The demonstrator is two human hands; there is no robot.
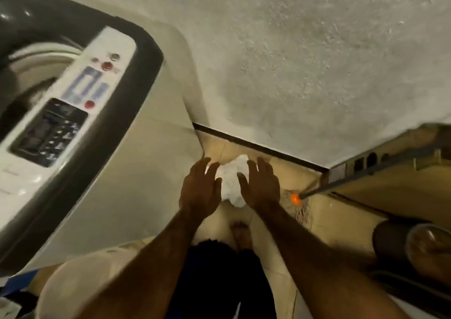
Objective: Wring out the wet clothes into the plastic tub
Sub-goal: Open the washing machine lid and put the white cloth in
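Observation:
A crumpled white cloth (231, 184) lies on the tan tiled floor near the wall's dark skirting. My left hand (200, 191) hangs above its left side with fingers spread and straight. My right hand (261, 186) hovers over its right side, fingers likewise spread. Neither hand grips the cloth; whether they touch it is unclear. A pale rounded rim, possibly the plastic tub (80, 284), shows at the lower left, partly cut off by my left forearm.
A top-loading washing machine (73, 113) with a white control panel fills the left. A mop with an orange collar (295, 199) and dark handle leans in from the right. My bare foot (240, 233) stands below the cloth. A dark round container (402, 245) sits at right.

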